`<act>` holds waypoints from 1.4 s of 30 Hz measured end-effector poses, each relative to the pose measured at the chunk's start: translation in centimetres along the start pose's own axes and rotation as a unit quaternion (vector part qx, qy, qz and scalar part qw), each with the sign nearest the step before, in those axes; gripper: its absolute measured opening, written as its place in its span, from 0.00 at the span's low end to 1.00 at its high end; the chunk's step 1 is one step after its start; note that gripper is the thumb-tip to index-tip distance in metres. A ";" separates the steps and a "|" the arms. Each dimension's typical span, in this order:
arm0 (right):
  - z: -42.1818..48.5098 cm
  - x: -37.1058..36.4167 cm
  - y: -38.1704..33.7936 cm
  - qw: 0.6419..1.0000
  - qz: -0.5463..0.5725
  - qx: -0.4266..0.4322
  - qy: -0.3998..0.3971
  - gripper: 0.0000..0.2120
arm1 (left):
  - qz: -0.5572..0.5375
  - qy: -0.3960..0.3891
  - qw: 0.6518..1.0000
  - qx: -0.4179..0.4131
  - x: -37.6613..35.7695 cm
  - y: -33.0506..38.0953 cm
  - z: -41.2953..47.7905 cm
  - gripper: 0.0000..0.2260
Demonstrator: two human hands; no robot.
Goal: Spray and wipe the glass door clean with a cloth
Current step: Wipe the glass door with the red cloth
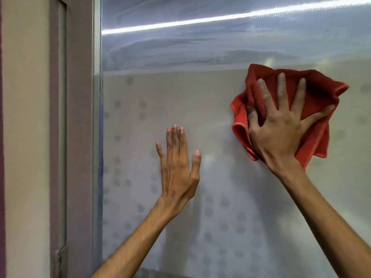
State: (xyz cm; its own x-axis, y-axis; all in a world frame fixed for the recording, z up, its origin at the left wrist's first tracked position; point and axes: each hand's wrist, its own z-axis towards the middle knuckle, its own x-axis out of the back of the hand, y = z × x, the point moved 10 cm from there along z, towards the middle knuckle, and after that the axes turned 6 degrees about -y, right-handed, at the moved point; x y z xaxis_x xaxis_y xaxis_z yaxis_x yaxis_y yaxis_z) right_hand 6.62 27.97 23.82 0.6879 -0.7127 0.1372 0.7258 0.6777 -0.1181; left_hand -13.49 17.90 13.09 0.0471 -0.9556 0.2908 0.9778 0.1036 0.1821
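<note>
The right hand (281,125) had its fingers (281,87) spread wide over a crumpled red cloth (315,141), pressing it flat against the glass door (180,93) on the right side of the pane, thumb tucked into a fold at the cloth's left edge. Its forearm rose from the lower right. The left hand (177,169) lay open and empty on the glass, fingers straight and close together, thumb apart, well left of the cloth. A door frame (80,117) stood at the left.
</note>
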 end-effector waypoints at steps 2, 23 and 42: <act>0.1 -0.9 -3.4 1.000 0.005 0.009 -0.005 0.27 | 0.004 0.009 1.000 0.002 1.2 -2.5 -0.1 0.30; 2.4 -8.9 -35.8 0.989 0.043 0.137 -0.020 0.33 | 0.072 0.045 0.996 0.040 11.7 -24.8 0.0 0.28; -12.4 -11.2 -34.5 0.989 0.048 0.130 -0.044 0.29 | -0.004 0.027 0.999 0.033 11.0 -27.9 -3.1 0.24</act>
State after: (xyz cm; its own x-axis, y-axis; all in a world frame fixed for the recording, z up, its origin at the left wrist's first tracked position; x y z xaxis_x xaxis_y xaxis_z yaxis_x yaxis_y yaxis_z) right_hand -25.98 10.35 14.13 0.7419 -0.6316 0.2250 0.6221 0.7736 0.1205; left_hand -39.66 3.61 8.30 0.0513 -0.9699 0.2381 0.9625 0.1116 0.2472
